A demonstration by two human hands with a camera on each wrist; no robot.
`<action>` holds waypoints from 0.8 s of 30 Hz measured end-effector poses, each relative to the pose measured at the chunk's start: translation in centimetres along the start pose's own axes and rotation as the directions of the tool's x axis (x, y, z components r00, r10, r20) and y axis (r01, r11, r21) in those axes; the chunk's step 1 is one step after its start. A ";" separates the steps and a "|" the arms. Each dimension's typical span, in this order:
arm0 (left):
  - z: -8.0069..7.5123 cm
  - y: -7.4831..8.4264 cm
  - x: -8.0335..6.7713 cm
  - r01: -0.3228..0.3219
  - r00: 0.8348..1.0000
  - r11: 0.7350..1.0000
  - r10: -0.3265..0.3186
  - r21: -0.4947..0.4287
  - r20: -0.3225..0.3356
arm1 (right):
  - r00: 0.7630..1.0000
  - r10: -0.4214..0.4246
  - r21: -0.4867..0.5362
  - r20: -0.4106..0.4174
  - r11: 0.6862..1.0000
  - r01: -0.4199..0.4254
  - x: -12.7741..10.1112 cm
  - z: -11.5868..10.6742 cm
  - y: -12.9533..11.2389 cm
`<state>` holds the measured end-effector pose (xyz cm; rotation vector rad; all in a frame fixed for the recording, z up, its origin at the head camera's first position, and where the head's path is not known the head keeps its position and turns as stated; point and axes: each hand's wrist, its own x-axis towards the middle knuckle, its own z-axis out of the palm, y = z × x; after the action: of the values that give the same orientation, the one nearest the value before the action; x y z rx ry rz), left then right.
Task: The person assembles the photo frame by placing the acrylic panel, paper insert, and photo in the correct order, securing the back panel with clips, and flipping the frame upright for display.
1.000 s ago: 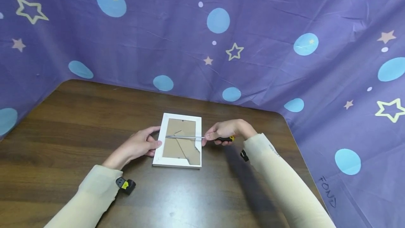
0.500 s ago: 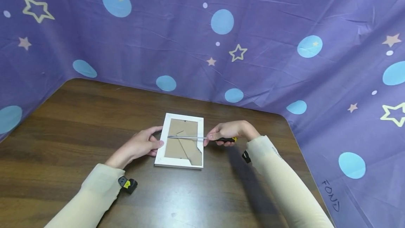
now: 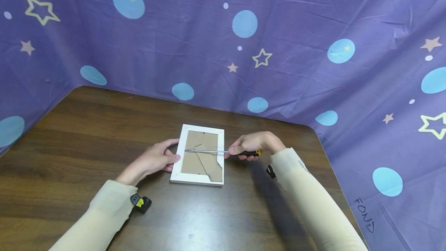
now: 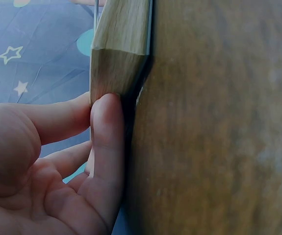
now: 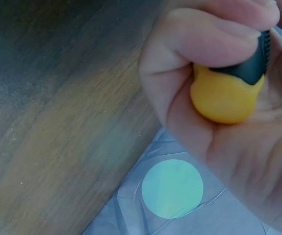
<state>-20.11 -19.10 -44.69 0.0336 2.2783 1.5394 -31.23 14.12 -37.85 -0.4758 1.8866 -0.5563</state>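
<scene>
Screwdriver [image 3: 223, 152] gripped by right hand [image 3: 252, 144], shaft pointing left across picture frame [image 3: 201, 155]; left hand [image 3: 155, 159] fingertips steadying frame's left edge.

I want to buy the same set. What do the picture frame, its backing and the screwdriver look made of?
The white rectangular picture frame looks like painted wood or plastic, matte and smooth; I cannot tell which. Its brown backing board seems to be cardboard or fibreboard, flat and dull. The screwdriver has a shiny metal shaft and a black-and-yellow handle, probably plastic or rubber.
</scene>
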 end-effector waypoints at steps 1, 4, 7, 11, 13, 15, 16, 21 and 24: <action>0.0 0.0 0.0 0.000 1.000 1.000 0.000 0.002 -0.001 | 1.000 0.007 0.002 0.005 1.000 -0.007 0.0 0.0 -0.1; 0.0 0.0 0.0 -0.003 1.000 1.000 0.003 0.009 -0.002 | 1.000 0.029 0.005 0.008 1.000 -0.029 0.0 -0.1 -0.2; -0.1 0.0 0.0 -0.005 1.000 1.000 0.005 0.012 -0.001 | 0.999 0.039 0.004 0.010 0.999 -0.039 0.2 -0.1 -0.2; -0.1 0.0 0.0 -0.008 1.000 1.000 0.008 0.020 -0.001 | 0.998 0.059 0.004 0.010 0.998 -0.059 0.4 -0.2 -0.2; -0.1 0.0 -0.1 -0.011 1.000 1.000 0.011 0.029 -0.002 | 0.997 0.071 0.011 0.013 0.997 -0.071 0.5 -0.2 -0.2; -0.2 0.1 -0.1 -0.010 1.000 0.999 0.010 0.032 -0.002 | 0.996 0.083 0.022 0.012 0.996 -0.084 0.5 -0.2 -0.2; -0.2 0.1 -0.1 -0.010 1.000 0.999 0.010 0.034 -0.002 | 0.996 0.087 0.028 0.013 0.996 -0.088 0.5 -0.2 -0.2; -0.2 0.2 -0.1 -0.008 1.000 0.999 0.008 0.041 -0.003 | 0.994 0.105 0.061 0.023 0.992 -0.106 0.6 -0.1 -0.1; -0.2 0.1 0.0 -0.009 1.000 0.999 0.009 0.038 0.000 | 0.993 0.114 0.074 0.029 0.991 -0.115 0.6 0.0 0.0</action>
<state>-20.18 -19.21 -44.50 0.0540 2.3110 1.5002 -31.48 13.77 -38.32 -0.3216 1.8495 -0.5405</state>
